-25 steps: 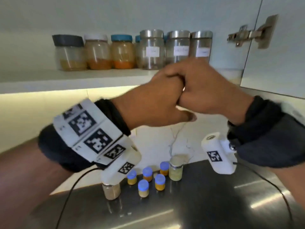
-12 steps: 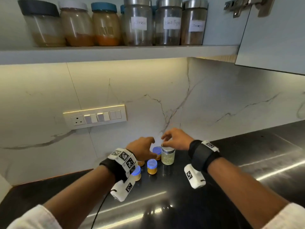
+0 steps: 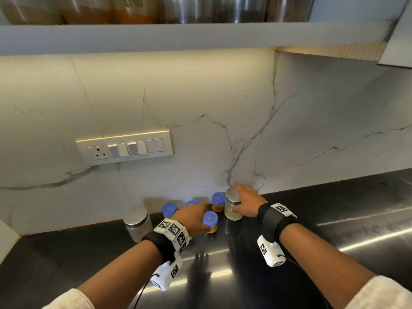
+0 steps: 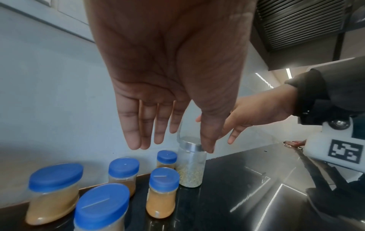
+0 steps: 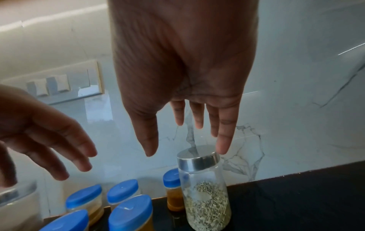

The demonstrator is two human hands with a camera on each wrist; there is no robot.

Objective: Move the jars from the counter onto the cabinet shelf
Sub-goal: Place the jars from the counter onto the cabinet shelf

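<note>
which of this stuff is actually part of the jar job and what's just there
Part of the job:
- steel-lidded jar, under the open right hand
- blue-capped jars, below the open left hand
- second steel-lidded jar
- cabinet shelf

Just there:
- switch panel
- marble backsplash

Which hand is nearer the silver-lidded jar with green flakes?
Right. The right hand is spread open just over the jar; the left hand hovers over the blue-lidded jars beside it.

The dark glossy counter (image 3: 312, 230) bears five blue-lidded jars (image 4: 162, 192) and two steel-lidded glass jars (image 5: 205, 192).
</note>
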